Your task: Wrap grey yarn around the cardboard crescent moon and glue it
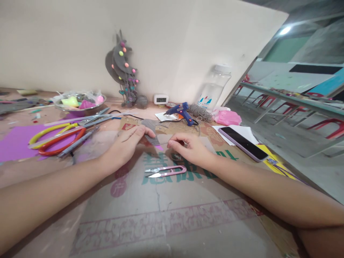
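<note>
My left hand (126, 143) is closed on a small grey felt piece (149, 124), which stands up beside its fingertips. A bit of purple (159, 147) shows just under the felt. To the right, my right hand (189, 146) has its thumb and index finger pinched together; anything between them is too small to make out. Pink-handled thread snips (172, 171) lie on the printed cardboard (126, 211) nearer to me, blades pointing left, touched by neither hand.
Behind my hands are a blue glue gun (180, 111), grey yarn (200, 113), a small clock (161, 99) and a water bottle (213, 87). Scissors (60, 138) and a metal bowl (80, 110) are left; a phone (243, 143) is right. A grey moon decoration (122, 64) leans on the wall.
</note>
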Motion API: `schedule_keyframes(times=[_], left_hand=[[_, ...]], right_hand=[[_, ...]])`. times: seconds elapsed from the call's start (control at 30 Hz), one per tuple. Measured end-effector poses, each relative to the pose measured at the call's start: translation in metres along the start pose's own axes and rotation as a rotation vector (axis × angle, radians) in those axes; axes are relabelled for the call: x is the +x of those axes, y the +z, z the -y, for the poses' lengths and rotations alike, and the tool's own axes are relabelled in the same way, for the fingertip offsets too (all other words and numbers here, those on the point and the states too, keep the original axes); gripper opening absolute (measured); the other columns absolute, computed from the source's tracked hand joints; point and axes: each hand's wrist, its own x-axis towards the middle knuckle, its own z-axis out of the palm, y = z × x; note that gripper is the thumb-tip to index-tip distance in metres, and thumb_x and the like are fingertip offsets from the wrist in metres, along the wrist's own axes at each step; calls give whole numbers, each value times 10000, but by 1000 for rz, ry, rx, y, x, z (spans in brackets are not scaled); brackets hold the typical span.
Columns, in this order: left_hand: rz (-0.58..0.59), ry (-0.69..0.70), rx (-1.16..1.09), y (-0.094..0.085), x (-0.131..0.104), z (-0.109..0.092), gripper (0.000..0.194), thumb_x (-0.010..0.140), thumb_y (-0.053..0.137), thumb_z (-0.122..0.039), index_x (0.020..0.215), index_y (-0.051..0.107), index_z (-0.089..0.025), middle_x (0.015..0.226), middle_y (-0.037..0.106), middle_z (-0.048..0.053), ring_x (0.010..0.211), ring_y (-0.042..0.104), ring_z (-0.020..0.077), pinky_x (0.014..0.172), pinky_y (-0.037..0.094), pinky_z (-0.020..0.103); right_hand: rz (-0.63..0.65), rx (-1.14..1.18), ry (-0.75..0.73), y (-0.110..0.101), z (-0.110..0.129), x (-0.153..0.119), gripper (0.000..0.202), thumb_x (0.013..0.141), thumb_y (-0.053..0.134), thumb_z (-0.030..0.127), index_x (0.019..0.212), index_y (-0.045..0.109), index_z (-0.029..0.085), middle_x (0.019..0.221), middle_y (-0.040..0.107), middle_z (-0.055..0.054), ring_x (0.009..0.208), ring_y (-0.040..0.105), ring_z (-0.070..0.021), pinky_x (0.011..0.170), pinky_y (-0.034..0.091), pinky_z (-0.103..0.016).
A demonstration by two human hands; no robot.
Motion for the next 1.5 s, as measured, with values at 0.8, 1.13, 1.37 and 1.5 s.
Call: schedule_keyframes(times=[0.8,1.13,1.37,1.5], left_hand=[[163,-58,28,3,1,-2,449,743,663,-439,1088,548,-176,884,720,79,875,662,234,781,485,343],[128,23,62,2,-3,-8,446,927,334,-433,1070,661,-166,834,715,56,844,670,207,825,491,335],[178,138,309,1,-2,-8,344,897,437,-386,1051,698,-222,873,735,32,796,663,181,743,506,292],[172,141,343,2,-3,-3,295,843,524,-411,973,728,-242,866,739,20,782,656,178,684,510,269]], right_hand=[[-577,604,44,-24,-23,22,236,897,446,420,837,532,209,716,468,8,603,445,-98,553,371,-229],[-36,130,-7,-10,3,16,342,894,445,369,770,688,163,813,633,-31,811,556,-138,761,386,-260],[197,390,60,-3,6,21,280,831,517,394,742,602,142,702,508,6,658,454,-104,611,346,-240],[229,549,105,-3,11,17,257,793,573,374,682,574,143,682,463,21,631,416,-86,587,313,-233]])
